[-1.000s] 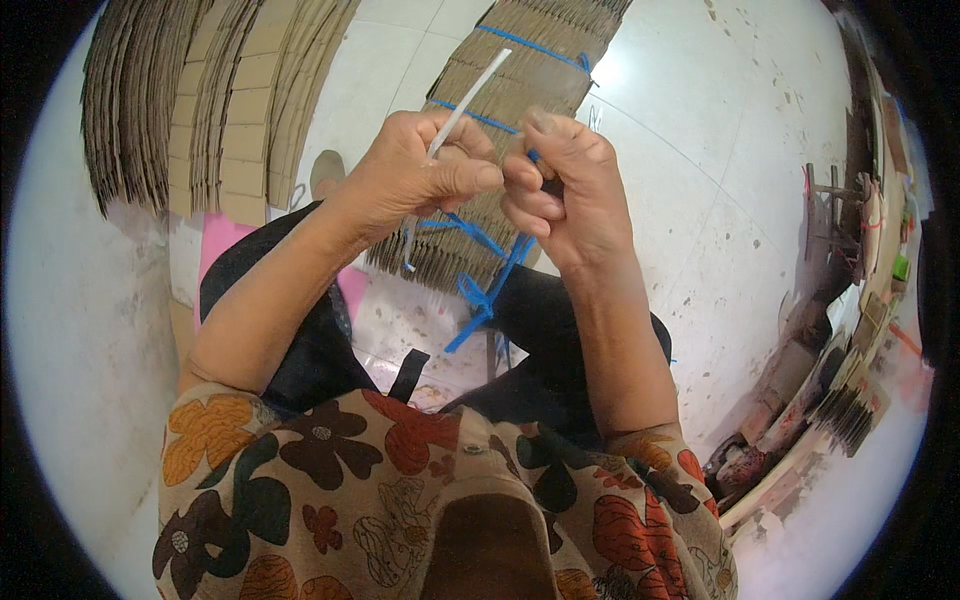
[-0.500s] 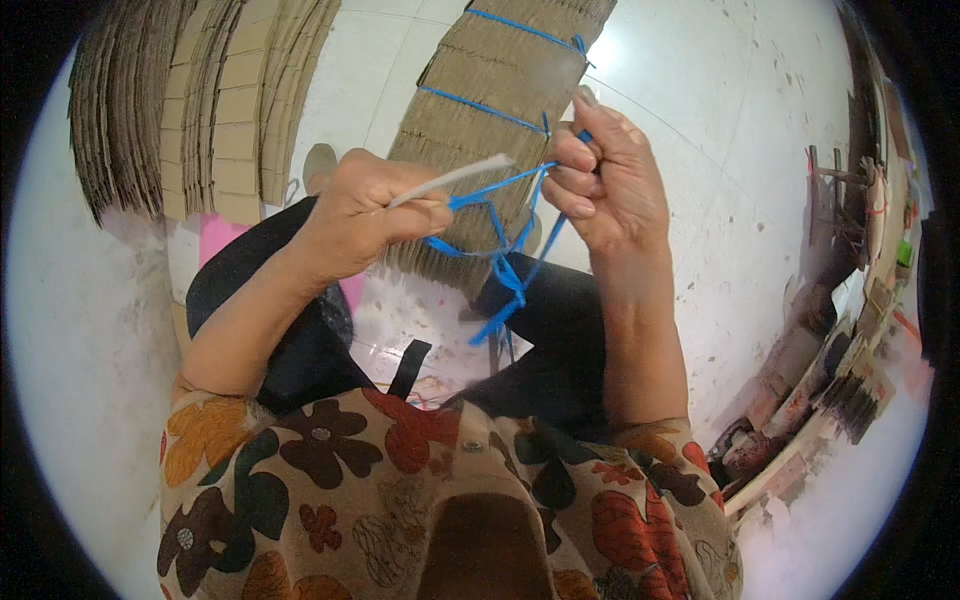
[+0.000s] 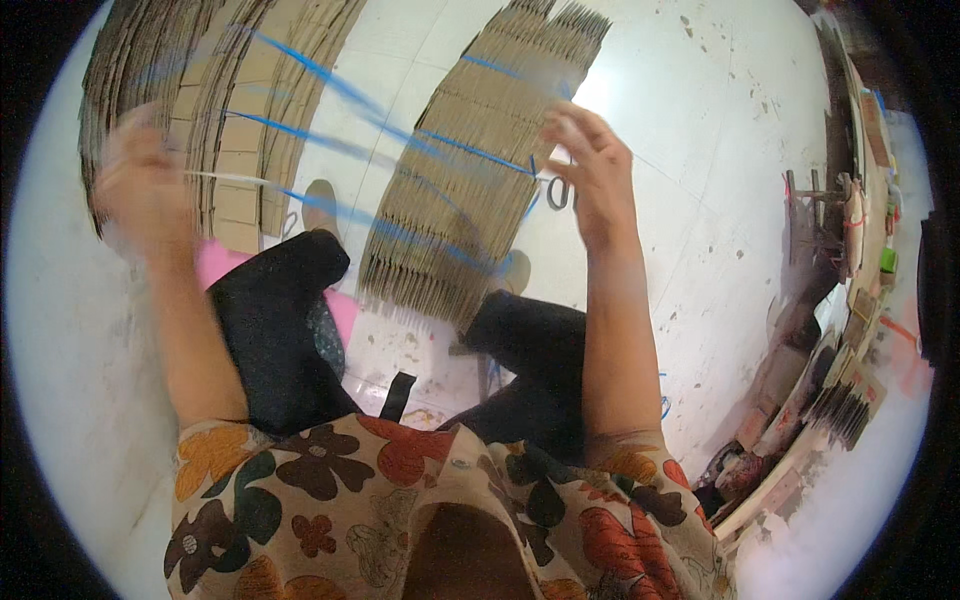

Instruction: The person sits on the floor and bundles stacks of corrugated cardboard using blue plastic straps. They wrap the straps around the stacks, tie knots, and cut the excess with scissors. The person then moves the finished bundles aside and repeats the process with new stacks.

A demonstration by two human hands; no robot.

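Blurred by motion, my left hand (image 3: 148, 190) is closed at the far left, over the cardboard stacks. From it runs a thin white strip (image 3: 225, 178), which leads into blue string (image 3: 340, 206) streaking back across the middle. My right hand (image 3: 592, 170) is raised beside the right edge of a long bundle of brown slotted cardboard (image 3: 440, 190). Its fingers are bent but apart, with nothing clearly held. Dark scissor-like loops (image 3: 558, 193) show just beside this hand; whether they touch it I cannot tell. Blue string (image 3: 475, 150) crosses the bundle.
More stacks of brown cardboard (image 3: 235, 130) stand at the upper left, near a pink sheet (image 3: 222, 262). My dark-trousered legs (image 3: 275, 330) flank the near end of the bundle. Along the right edge, assorted items and a small rack (image 3: 820, 205) line the pale tiled floor (image 3: 715, 200).
My left hand has swung far left and away from the right, drawing blue string with it. The knotted loop between the hands has gone from there. My right hand's fingers have loosened.
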